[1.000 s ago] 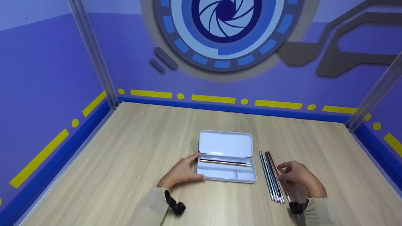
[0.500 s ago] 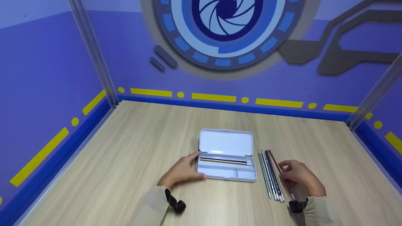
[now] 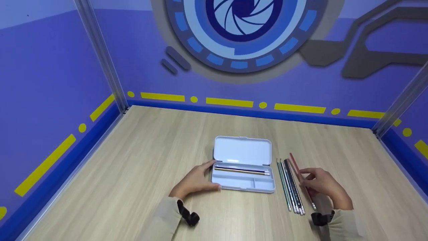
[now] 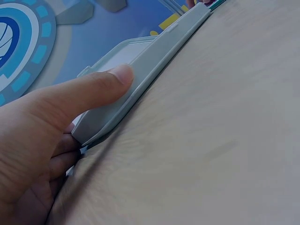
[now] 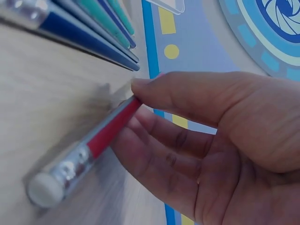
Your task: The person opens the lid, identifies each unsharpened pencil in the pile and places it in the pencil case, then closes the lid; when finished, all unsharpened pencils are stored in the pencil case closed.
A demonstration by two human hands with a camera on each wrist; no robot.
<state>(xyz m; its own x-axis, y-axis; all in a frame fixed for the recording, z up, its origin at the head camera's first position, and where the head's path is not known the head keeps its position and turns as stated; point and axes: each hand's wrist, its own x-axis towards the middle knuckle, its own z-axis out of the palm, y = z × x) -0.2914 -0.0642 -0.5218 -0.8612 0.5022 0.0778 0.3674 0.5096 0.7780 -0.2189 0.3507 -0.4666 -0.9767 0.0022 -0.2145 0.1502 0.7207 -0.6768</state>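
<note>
An open white pencil case (image 3: 230,182) lies on the table with its lid tilted back. A couple of pencils (image 3: 240,171) lie in its long rear compartment. My left hand (image 3: 194,182) holds the case's left end, the thumb on its front wall (image 4: 145,70) and the fingers around the side. My right hand (image 3: 322,184) pinches a red pencil (image 3: 295,164) between thumb and fingers; its white eraser (image 5: 46,190) points toward me in the right wrist view. Just left of that pencil, several dark, silver and green pencils (image 3: 290,187) lie side by side.
The wooden table (image 3: 160,144) is bounded by blue-purple panels (image 3: 50,73) at the back and sides. Metal posts (image 3: 103,60) stand at the corners. The case's front section has a divider (image 3: 254,183). Black wrist straps (image 3: 189,216) sit on both sleeves.
My right hand has taken the red pencil away from the row, to the right, and its far end has come forward and up. My left hand stays on the case.
</note>
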